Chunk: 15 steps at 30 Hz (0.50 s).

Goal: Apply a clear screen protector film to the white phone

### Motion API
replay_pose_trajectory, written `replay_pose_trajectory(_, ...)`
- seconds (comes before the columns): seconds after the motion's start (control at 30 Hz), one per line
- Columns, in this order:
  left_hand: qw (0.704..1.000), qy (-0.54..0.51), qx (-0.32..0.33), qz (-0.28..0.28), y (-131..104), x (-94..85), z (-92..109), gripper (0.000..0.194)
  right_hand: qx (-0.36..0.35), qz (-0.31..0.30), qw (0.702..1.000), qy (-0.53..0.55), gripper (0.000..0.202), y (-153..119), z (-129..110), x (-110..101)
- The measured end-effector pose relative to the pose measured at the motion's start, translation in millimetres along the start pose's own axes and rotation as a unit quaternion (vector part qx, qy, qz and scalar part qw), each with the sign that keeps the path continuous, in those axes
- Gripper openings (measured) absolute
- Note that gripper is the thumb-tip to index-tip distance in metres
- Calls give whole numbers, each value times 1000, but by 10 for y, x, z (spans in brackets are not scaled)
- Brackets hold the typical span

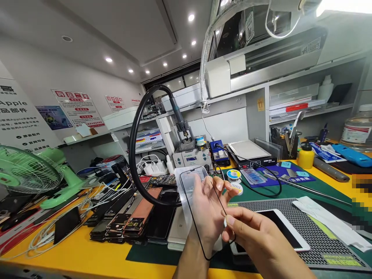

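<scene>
A clear glass screen protector (193, 218) with a thin black border is held up in front of me, tilted. Thumb and fingers of my right hand (255, 236) pinch its right edge near the lower corner. Through the glass I see my left hand (205, 205), palm towards me, fingers curled. Its thumb and fingers close on a translucent film (182, 190) that spreads out to the left behind the glass; the exact grip is partly hidden. Under my right hand lies a white-framed device (286, 228) with a dark screen. A Xiaomi phone (176, 228) lies behind my left wrist.
Stripped phones (142, 211) lie stacked at left, near tangled white cables (37, 236) and a green fan (52, 178). A black hose (133, 143) arches close by. Right are a grey perforated mat (316, 224), white wipe (331, 221) and yellow bottle (305, 158).
</scene>
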State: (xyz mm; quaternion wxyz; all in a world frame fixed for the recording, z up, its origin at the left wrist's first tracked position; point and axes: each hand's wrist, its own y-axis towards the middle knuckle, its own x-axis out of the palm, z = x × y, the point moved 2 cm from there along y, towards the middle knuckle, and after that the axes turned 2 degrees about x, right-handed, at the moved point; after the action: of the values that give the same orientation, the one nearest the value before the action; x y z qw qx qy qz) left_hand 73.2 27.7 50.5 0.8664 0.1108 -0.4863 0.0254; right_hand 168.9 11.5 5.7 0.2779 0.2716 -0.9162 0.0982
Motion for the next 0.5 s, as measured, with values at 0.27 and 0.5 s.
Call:
replay_pose_trajectory(0.27,999,-6,-5,-49,-7,-28,5,45,-8,-10,1000,-22,33,-20,5,27)
replay_pose_trajectory(0.5,998,5,-5,-59,-7,-36,-9,42,-22,-34,995,-91,39,-20,39,21)
